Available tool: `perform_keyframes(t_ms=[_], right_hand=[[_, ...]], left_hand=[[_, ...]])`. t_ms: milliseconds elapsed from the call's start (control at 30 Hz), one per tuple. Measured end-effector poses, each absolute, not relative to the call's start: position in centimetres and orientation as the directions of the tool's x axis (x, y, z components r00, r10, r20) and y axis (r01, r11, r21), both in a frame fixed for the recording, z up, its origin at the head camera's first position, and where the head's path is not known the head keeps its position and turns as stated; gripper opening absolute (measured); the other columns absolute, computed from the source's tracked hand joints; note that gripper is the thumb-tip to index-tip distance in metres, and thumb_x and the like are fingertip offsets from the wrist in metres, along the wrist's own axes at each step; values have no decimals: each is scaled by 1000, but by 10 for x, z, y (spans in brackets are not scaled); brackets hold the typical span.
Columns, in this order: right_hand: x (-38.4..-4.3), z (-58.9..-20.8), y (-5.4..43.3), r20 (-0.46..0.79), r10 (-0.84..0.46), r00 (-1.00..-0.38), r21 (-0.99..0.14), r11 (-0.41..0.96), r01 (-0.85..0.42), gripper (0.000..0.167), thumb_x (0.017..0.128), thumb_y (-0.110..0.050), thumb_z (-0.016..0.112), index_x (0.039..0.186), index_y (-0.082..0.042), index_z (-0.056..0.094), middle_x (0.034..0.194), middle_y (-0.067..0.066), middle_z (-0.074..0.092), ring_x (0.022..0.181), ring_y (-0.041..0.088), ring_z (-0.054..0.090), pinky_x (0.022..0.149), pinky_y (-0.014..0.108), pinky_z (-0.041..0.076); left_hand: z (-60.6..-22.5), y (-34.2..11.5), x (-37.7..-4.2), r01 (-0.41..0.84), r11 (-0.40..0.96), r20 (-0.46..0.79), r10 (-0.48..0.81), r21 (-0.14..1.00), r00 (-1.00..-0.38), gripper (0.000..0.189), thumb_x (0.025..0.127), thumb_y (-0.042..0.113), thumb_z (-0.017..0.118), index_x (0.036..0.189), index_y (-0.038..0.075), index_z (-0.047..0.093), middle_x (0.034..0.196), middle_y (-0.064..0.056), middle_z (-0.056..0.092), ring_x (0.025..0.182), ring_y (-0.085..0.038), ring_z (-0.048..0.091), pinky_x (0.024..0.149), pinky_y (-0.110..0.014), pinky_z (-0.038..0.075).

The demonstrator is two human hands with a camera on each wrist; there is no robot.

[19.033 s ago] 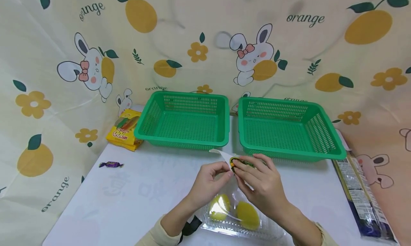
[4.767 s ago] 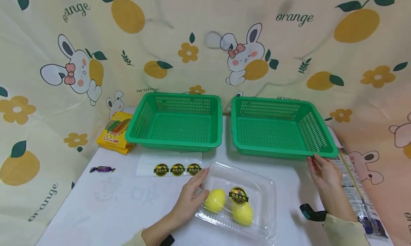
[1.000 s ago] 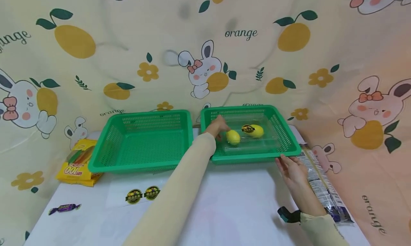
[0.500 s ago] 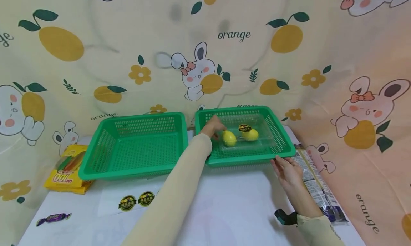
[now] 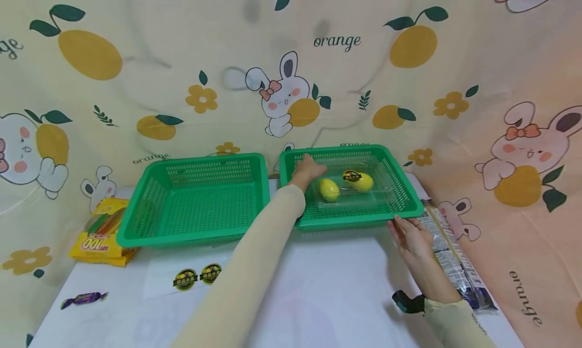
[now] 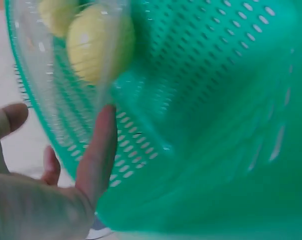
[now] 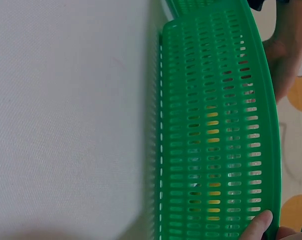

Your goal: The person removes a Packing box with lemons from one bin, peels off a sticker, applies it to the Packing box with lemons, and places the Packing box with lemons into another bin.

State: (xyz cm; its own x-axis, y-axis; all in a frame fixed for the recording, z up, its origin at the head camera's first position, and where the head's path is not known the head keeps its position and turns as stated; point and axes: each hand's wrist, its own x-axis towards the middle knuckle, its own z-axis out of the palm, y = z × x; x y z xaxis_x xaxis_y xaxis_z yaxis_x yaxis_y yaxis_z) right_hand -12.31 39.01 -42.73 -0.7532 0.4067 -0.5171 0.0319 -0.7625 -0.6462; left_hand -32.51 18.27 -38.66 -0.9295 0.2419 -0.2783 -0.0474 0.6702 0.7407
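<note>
A clear plastic clamshell box (image 5: 379, 189) with two lemons (image 5: 329, 190) and a round black-and-gold sticker (image 5: 352, 176) on its lid lies in the right green basket (image 5: 345, 220). My left hand (image 5: 307, 171) is over that basket's left end, beside the box. In the left wrist view, the fingers of this left hand (image 6: 51, 195) are spread and straight, with one fingertip right at the box's edge. My right hand (image 5: 414, 239) holds the basket's front right rim. The right wrist view has its thumb (image 7: 258, 225) on the basket's outer wall.
Another green basket (image 5: 195, 237) stands to the left, beside a yellow snack bag (image 5: 102, 237). In front lie a sticker sheet (image 5: 156, 273) and a purple-wrapped candy (image 5: 84, 300). A long silver-and-blue packet (image 5: 459, 267) lies along the table's right edge.
The sticker was peeled from its sheet and put on the lid. The lemon box then went from the table into the right basket. Lately, the left hand has shifted only slightly.
</note>
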Motion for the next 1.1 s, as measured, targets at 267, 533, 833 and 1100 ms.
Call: perform_keyframes(t_ms=[267, 533, 833, 1100], right_hand=[[-124, -423, 389, -511, 396, -763, -633, -774, 22, 18, 94, 4, 61, 106, -7, 52, 93, 5, 64, 81, 16, 69, 83, 27, 57], [-129, -421, 386, -531, 405, -744, -624, -781, 21, 22, 93, 4, 63, 106, -8, 49, 88, 6, 63, 78, 17, 69, 79, 28, 58], [-127, -425, 387, -529, 396, -750, -610, -792, 13, 27, 92, 6, 64, 108, -8, 48, 91, 6, 59, 78, 18, 68, 80, 29, 58], [-128, -428, 386, -559, 372, -741, -573, -820, 20, 35, 89, 6, 67, 111, -11, 46, 95, 6, 58, 79, 20, 68, 80, 30, 58]], left_hand=[[-362, 179, -322, 85, 628, -151, 313, 773, -938, 40, 99, 34, 57, 127, 8, 48, 117, -10, 55, 92, -25, 58, 72, -37, 52], [-338, 154, -302, 208, 429, -27, 480, 879, -877, 33, 97, 25, 64, 121, 8, 49, 107, -9, 56, 66, -18, 51, 55, -27, 49], [-326, 93, -241, 429, 228, 217, 607, 874, -765, 29, 95, 14, 67, 118, 6, 51, 116, -9, 56, 97, -22, 59, 83, -25, 51], [-355, 44, -188, 391, 153, 233, 590, 908, -773, 30, 92, 9, 70, 116, 7, 53, 110, -7, 58, 96, -20, 62, 78, -28, 53]])
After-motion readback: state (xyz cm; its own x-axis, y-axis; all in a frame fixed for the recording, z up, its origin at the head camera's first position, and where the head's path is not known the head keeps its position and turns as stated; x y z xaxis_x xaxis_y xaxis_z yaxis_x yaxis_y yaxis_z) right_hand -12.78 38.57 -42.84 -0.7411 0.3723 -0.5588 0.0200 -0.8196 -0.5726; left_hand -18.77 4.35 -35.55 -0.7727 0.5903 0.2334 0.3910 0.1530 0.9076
